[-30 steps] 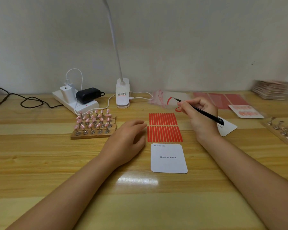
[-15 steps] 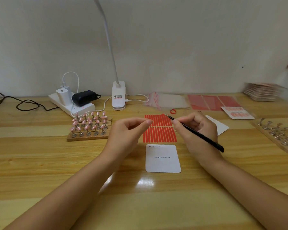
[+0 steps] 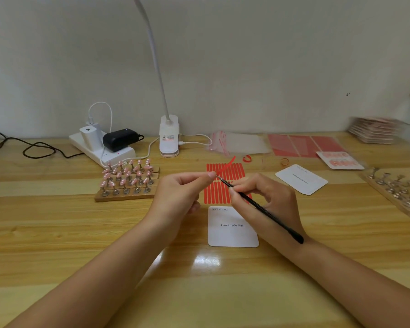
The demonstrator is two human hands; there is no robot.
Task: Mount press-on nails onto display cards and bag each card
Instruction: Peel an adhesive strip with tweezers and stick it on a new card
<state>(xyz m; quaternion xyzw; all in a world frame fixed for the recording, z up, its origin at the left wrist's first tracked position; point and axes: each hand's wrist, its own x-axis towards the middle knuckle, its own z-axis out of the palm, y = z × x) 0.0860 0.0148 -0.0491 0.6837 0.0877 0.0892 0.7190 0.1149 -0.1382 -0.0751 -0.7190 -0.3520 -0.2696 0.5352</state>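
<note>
Head view: since a second ago the left hand (image 3: pixel 178 197) has risen from the desk (image 3: pixel 57 223) beside the red strip sheet (image 3: pixel 225 183) and now pinches, thumb against forefinger, the lower end of one red strip (image 3: pixel 226 167), which curls up free above the sheet. The right hand (image 3: pixel 268 200) has come in from the sheet's far right corner and grips a thin black tool (image 3: pixel 258 205) like a pen, its tip touching the strip just beside the left fingertips. My reading is that one adhesive strip has just been peeled, and that it is meant for the blank card (image 3: pixel 232 229) lying just nearer than the sheet; the card still bears no strip and no nail, so mounting has not begun on it.

Counts: one sheet with two rows of strips, too fine to number with the hands in front. One card before the hands; a small stack of cards (image 3: pixel 302 179) towards the right, number unclear. One wooden rack (image 3: pixel 126 194) left of the sheet, holding roughly twenty pink nails (image 3: pixel 128 176) on stands in about four rows. A second rack (image 3: pixel 398 192) at the right edge has bare stands. One bagged card (image 3: pixel 340 160) lies at the far right, a blurred pile (image 3: pixel 374 130) behind it. Clear bags (image 3: pixel 242 143) lie at the back, number unclear. Two curled scraps (image 3: pixel 246 158) lie beyond the sheet.
</note>
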